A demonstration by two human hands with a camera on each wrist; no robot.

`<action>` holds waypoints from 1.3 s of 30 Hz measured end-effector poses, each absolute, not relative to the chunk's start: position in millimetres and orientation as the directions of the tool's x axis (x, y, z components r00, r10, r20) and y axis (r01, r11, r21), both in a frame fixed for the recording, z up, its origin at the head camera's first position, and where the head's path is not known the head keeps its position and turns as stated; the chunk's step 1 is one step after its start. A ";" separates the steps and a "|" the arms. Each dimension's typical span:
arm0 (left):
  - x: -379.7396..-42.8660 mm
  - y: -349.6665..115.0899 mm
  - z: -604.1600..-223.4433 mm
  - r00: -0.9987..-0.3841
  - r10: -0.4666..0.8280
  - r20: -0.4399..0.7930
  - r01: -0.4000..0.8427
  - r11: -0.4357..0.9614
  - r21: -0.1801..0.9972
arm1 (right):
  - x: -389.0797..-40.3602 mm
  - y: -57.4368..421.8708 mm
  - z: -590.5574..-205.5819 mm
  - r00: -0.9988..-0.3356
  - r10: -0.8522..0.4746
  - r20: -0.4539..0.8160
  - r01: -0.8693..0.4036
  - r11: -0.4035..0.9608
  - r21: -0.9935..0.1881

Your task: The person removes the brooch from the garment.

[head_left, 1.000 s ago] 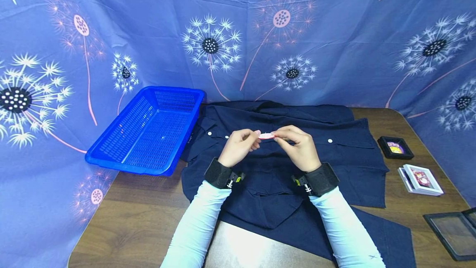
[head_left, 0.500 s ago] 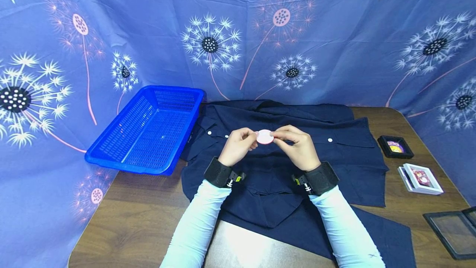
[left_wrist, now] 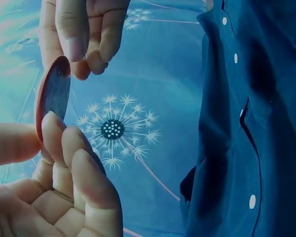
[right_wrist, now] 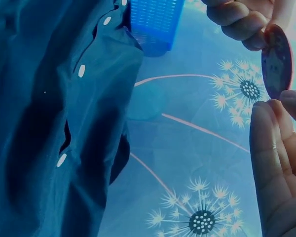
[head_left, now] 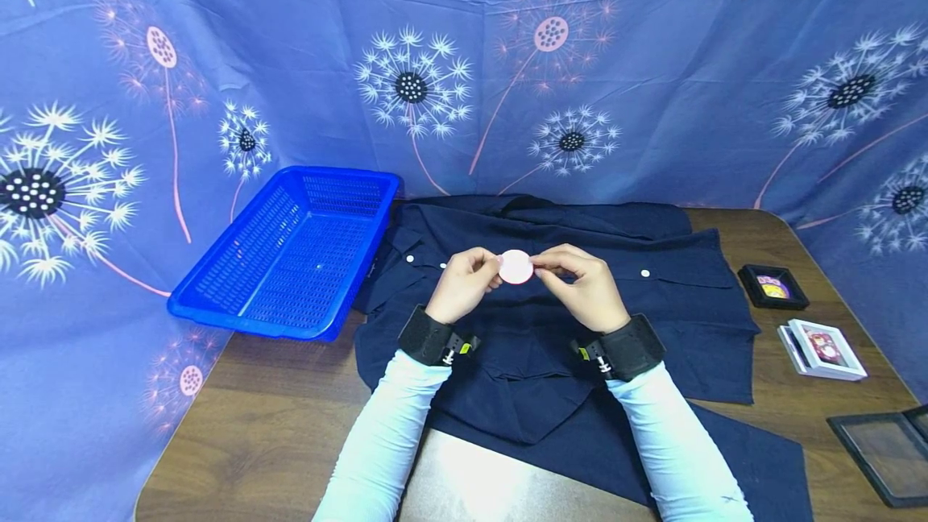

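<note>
A small round badge (head_left: 516,267) with a red rim is held up over the navy shirt (head_left: 551,321). Its pale face shows in the head view; a patterned side (right_wrist: 276,63) appears in the right wrist view. My left hand (head_left: 467,284) pinches its left edge between thumb and fingers. At the opposite edge, my right hand (head_left: 583,288) pinches it with thumb and forefinger. The left wrist view shows the badge nearly edge-on. The shirt lies spread on the table with its white buttons (head_left: 644,273) showing.
A blue plastic basket (head_left: 355,272) stands at the left. Along the right side lie a black box (head_left: 752,296) with a colourful item inside, white frames (head_left: 844,373) with a red picture, and an open dark-rimmed clear case (head_left: 873,457). A patterned cloth (head_left: 478,63) hangs behind.
The badge has tilted from nearly edge-on to show its full round face in the head view. Both hands have stayed in almost the same place, pinching it.
</note>
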State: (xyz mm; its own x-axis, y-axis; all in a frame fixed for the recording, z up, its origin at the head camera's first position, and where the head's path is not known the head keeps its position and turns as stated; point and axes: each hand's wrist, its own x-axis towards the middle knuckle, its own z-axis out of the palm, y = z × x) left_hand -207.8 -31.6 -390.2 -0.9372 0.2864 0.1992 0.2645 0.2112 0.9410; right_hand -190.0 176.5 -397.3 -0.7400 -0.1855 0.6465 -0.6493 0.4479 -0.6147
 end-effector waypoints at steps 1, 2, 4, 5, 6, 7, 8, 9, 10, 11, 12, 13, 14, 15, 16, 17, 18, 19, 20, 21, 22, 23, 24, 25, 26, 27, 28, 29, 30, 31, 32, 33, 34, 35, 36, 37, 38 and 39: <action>-207.7 -31.7 -390.0 -0.936 0.288 0.203 0.270 0.215 0.939 | -189.9 176.7 -396.5 -0.745 -0.176 0.644 -0.643 0.447 -0.622; -207.6 -31.9 -390.0 -0.934 0.289 0.207 0.276 0.220 0.936 | -189.9 176.9 -395.7 -0.749 -0.166 0.642 -0.637 0.447 -0.628; -207.8 -32.2 -390.0 -0.931 0.295 0.216 0.289 0.230 0.929 | -189.8 177.0 -393.5 -0.757 -0.145 0.637 -0.624 0.450 -0.639; -207.8 -32.4 -389.7 -0.929 0.299 0.219 0.294 0.235 0.926 | -189.8 176.9 -392.2 -0.762 -0.134 0.634 -0.616 0.454 -0.644; -207.9 -32.6 -389.5 -0.927 0.301 0.223 0.300 0.241 0.923 | -189.7 176.7 -390.7 -0.769 -0.122 0.628 -0.605 0.458 -0.651; -208.0 -32.7 -389.2 -0.926 0.303 0.226 0.305 0.245 0.920 | -189.9 176.6 -389.4 -0.773 -0.114 0.624 -0.597 0.462 -0.656; -208.3 -32.9 -389.2 -0.924 0.305 0.229 0.310 0.250 0.917 | -190.0 176.3 -387.9 -0.778 -0.107 0.618 -0.590 0.462 -0.663; -208.4 -33.0 -388.8 -0.923 0.308 0.232 0.314 0.253 0.915 | -190.0 175.8 -386.5 -0.783 -0.101 0.614 -0.584 0.461 -0.668; -208.6 -33.1 -388.5 -0.921 0.310 0.235 0.319 0.255 0.913 | -190.1 175.4 -385.4 -0.787 -0.096 0.610 -0.578 0.460 -0.674; -208.9 -33.1 -388.4 -0.921 0.311 0.236 0.322 0.260 0.911 | -190.2 175.0 -384.5 -0.791 -0.090 0.605 -0.573 0.457 -0.681; -209.2 -33.1 -388.5 -0.920 0.312 0.239 0.325 0.263 0.908 | -190.1 174.7 -383.6 -0.794 -0.086 0.601 -0.569 0.453 -0.686; -209.3 -33.2 -388.2 -0.919 0.313 0.240 0.328 0.266 0.907 | -190.2 174.5 -383.2 -0.800 -0.082 0.595 -0.562 0.450 -0.694; -209.5 -33.2 -388.2 -0.918 0.314 0.243 0.332 0.270 0.904 | -189.8 174.2 -382.6 -0.805 -0.079 0.588 -0.555 0.447 -0.701; -209.4 -33.2 -388.0 -0.917 0.315 0.246 0.336 0.273 0.901 | -189.6 174.1 -382.3 -0.812 -0.074 0.579 -0.546 0.448 -0.708; -209.6 -33.3 -388.0 -0.916 0.315 0.249 0.340 0.278 0.898 | -189.5 174.1 -382.3 -0.820 -0.072 0.567 -0.535 0.448 -0.717; -209.5 -33.2 -387.9 -0.915 0.316 0.252 0.344 0.282 0.895 | -189.1 174.1 -382.1 -0.831 -0.069 0.552 -0.521 0.445 -0.728; -209.4 -33.1 -387.7 -0.913 0.317 0.256 0.350 0.287 0.892 | -189.1 173.9 -382.0 -0.843 -0.068 0.534 -0.505 0.442 -0.742; -209.2 -33.0 -387.5 -0.912 0.317 0.260 0.355 0.293 0.888 | -189.1 173.5 -381.9 -0.858 -0.067 0.510 -0.485 0.435 -0.758; -209.1 -32.8 -387.4 -0.911 0.317 0.264 0.360 0.297 0.885 | -188.8 173.0 -381.5 -0.869 -0.069 0.489 -0.469 0.429 -0.772; -208.9 -32.6 -387.3 -0.910 0.317 0.267 0.364 0.303 0.881 | -188.5 172.4 -381.1 -0.883 -0.071 0.465 -0.450 0.416 -0.791; -208.7 -32.3 -387.1 -0.909 0.318 0.269 0.368 0.310 0.877 | -187.7 171.2 -380.0 -0.895 -0.074 0.441 -0.431 0.400 -0.809; -208.6 -32.0 -387.1 -0.908 0.318 0.271 0.371 0.317 0.873 | -185.8 169.5 -377.4 -0.904 -0.079 0.420 -0.416 0.387 -0.823; -208.4 -31.7 -387.0 -0.908 0.319 0.273 0.375 0.323 0.869 | -183.2 167.4 -373.9 -0.910 -0.085 0.406 -0.406 0.380 -0.831; -208.3 -31.5 -387.1 -0.907 0.320 0.274 0.377 0.329 0.866 | -181.0 165.6 -370.9 -0.915 -0.090 0.393 -0.397 0.376 -0.837; -208.2 -31.3 -387.1 -0.907 0.320 0.274 0.379 0.333 0.863 | -178.5 163.6 -367.8 -0.919 -0.093 0.383 -0.389 0.374 -0.842; -207.9 -31.0 -387.0 -0.906 0.321 0.276 0.382 0.338 0.860 | -176.0 161.7 -364.5 -0.922 -0.096 0.374 -0.382 0.372 -0.846; -207.5 -30.8 -386.8 -0.906 0.321 0.277 0.383 0.341 0.859 | -173.4 159.8 -361.1 -0.923 -0.098 0.371 -0.379 0.378 -0.844; -207.3 -30.6 -386.8 -0.905 0.321 0.278 0.385 0.343 0.857 | -171.1 158.2 -358.2 -0.925 -0.099 0.367 -0.376 0.386 -0.843; -206.9 -30.4 -386.6 -0.905 0.321 0.279 0.386 0.344 0.856 | -170.0 157.2 -356.6 -0.927 -0.098 0.363 -0.371 0.392 -0.842; -206.4 -30.3 -386.1 -0.905 0.321 0.280 0.387 0.346 0.855 | -169.7 156.6 -356.3 -0.929 -0.097 0.358 -0.366 0.397 -0.842; -205.9 -30.1 -385.7 -0.905 0.320 0.280 0.387 0.349 0.853 | -168.9 155.8 -355.4 -0.930 -0.097 0.355 -0.363 0.400 -0.842; -205.6 -29.9 -385.3 -0.905 0.320 0.280 0.388 0.352 0.852 | -168.5 155.2 -355.0 -0.931 -0.097 0.353 -0.361 0.405 -0.840; -205.5 -29.7 -385.4 -0.905 0.321 0.278 0.387 0.355 0.851 | -171.1 156.1 -359.4 -0.931 -0.096 0.353 -0.361 0.407 -0.839; -205.5 -29.6 -385.6 -0.905 0.321 0.279 0.389 0.359 0.848 | -173.9 157.1 -364.2 -0.931 -0.095 0.352 -0.359 0.407 -0.840; -205.4 -29.6 -385.6 -0.904 0.321 0.281 0.391 0.362 0.846 | -176.8 158.2 -369.2 -0.930 -0.097 0.354 -0.361 0.409 -0.838; -205.5 -29.5 -385.8 -0.904 0.322 0.281 0.392 0.366 0.844 | -179.6 159.2 -373.9 -0.931 -0.097 0.353 -0.361 0.408 -0.839; -205.7 -29.4 -386.3 -0.904 0.321 0.282 0.394 0.370 0.841 | -182.4 160.1 -378.6 -0.931 -0.096 0.352 -0.359 0.404 -0.841; -205.8 -29.2 -386.5 -0.903 0.322 0.284 0.397 0.373 0.839 | -185.1 161.3 -383.4 -0.932 -0.096 0.350 -0.358 0.400 -0.844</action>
State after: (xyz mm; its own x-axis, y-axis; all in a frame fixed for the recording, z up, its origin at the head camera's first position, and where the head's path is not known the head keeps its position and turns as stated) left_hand -205.8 -29.2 -386.5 -0.9032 0.3216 0.2843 0.3968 0.3733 0.8385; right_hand -185.1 161.3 -383.4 -0.9319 -0.0956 0.3498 -0.3578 0.4002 -0.8437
